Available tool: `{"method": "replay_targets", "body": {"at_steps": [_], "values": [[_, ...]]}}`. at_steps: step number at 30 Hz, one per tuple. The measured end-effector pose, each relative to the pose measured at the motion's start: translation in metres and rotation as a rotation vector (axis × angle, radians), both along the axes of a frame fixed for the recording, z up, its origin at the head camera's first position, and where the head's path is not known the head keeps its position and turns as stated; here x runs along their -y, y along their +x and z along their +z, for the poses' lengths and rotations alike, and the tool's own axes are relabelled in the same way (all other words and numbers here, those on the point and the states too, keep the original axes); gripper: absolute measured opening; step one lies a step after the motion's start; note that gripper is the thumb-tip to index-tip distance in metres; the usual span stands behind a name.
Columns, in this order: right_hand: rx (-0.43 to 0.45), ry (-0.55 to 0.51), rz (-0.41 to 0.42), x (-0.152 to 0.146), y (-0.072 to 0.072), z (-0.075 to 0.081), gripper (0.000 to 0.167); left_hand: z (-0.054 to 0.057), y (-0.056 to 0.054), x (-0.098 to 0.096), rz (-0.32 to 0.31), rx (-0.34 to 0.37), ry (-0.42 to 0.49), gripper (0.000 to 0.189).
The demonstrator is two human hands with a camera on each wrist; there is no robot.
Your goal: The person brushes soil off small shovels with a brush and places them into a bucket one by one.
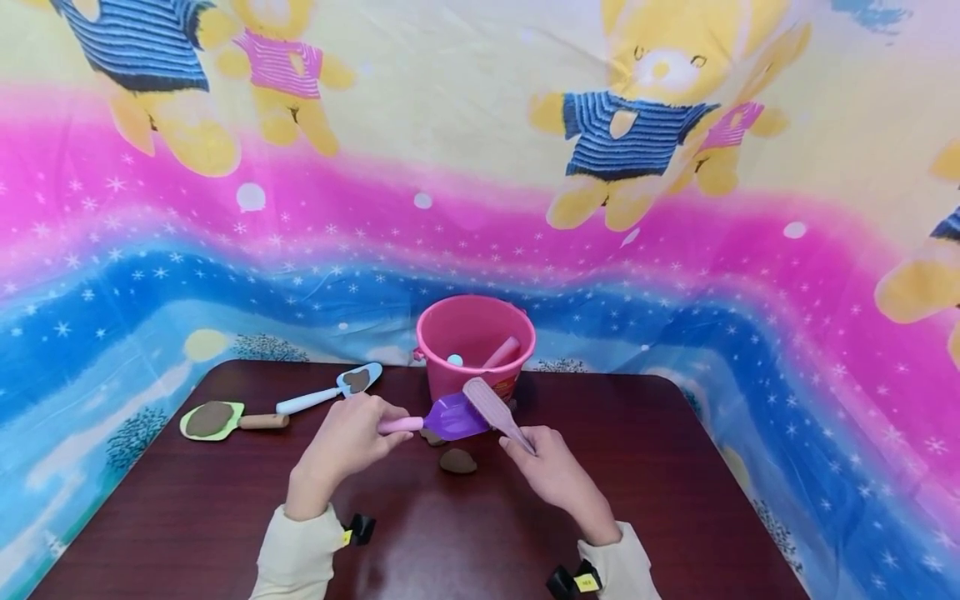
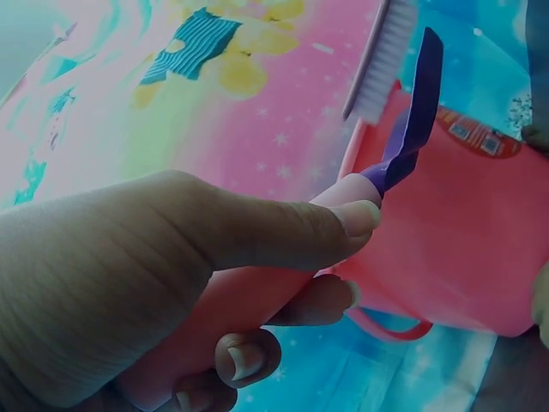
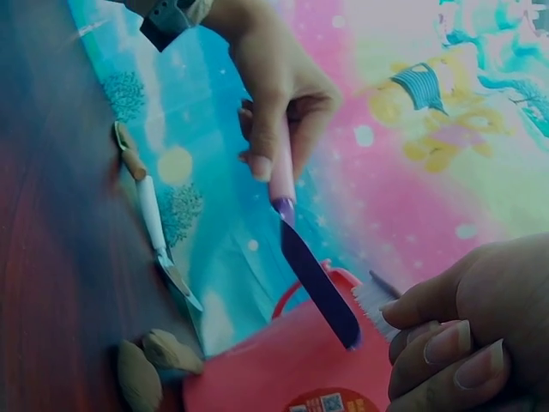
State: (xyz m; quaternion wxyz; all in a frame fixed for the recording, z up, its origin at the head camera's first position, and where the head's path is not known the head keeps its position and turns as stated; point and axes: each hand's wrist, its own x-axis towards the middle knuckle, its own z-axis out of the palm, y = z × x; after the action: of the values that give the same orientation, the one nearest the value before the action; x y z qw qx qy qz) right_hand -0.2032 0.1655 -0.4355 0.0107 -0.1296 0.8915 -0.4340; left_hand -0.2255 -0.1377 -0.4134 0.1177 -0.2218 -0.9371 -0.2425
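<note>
My left hand (image 1: 351, 442) grips the pink handle of a small purple shovel (image 1: 454, 417), held in front of the bucket. In the left wrist view the thumb and curled fingers wrap that handle. My right hand (image 1: 551, 467) holds a pale brush (image 1: 495, 410) by its handle, and its head overlaps the shovel blade's right edge in the head view. White bristles show on the brush (image 3: 377, 307) in the right wrist view. Behind both tools stands a pink bucket (image 1: 442, 379), with a pink-handled item (image 1: 502, 353) and a small light-blue item (image 1: 454, 360) inside.
Brown clay-like lumps (image 1: 457, 461) lie on the dark table (image 1: 420, 542) below the shovel. To the left are a green shovel with a wooden handle (image 1: 262, 422) and a light-blue trowel (image 1: 307, 401), each bearing a brown lump. A printed cloth (image 1: 360, 225) hangs behind the table.
</note>
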Motion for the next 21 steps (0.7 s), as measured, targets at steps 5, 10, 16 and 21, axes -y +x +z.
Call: {"method": "replay_targets", "body": {"at_steps": [5,10,16,21], "values": [[0.007,-0.012,0.041,0.008,0.004,0.000,0.038,-0.001,0.000,-0.007,-0.037,-0.003,-0.010,0.021],[0.023,-0.015,0.073,0.012,0.006,-0.002,0.040,-0.002,0.000,-0.011,-0.072,-0.026,-0.012,0.019],[0.023,0.005,0.112,0.015,0.006,-0.007,0.041,-0.003,0.000,-0.011,-0.072,-0.021,-0.005,0.024],[0.026,0.005,0.110,0.014,0.004,-0.006,0.041,-0.002,0.000,-0.010,-0.076,-0.039,-0.008,0.019]]}}
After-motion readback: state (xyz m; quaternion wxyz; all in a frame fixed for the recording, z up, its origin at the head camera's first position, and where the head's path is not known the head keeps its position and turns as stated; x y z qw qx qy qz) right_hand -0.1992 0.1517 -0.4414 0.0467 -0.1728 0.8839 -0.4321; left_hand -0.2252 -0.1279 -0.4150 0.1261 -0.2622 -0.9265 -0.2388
